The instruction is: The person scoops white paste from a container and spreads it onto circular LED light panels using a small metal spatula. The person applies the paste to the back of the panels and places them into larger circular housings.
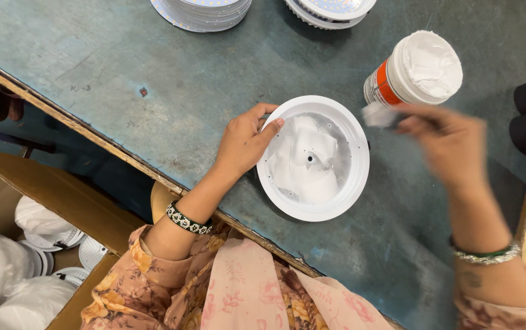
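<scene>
Left hand [244,142] fingers lie loosely together, tips curled over the left rim of a round white housing [313,157], thumb on the far edge, steadying it. Housing sits flat on the table [171,79], centre of view, w/ white paste smeared across its inner floor. Right hand [449,143] is blurred; fingers pinch a small applicator [377,114] w/ white paste at its tip, just over the housing's far-right rim. Just beyond, an open jar [418,70] of white paste, orange label. Far edge: stacks of white discs [205,11]. Near left, a cardboard box [43,201] holding more white parts.
</scene>
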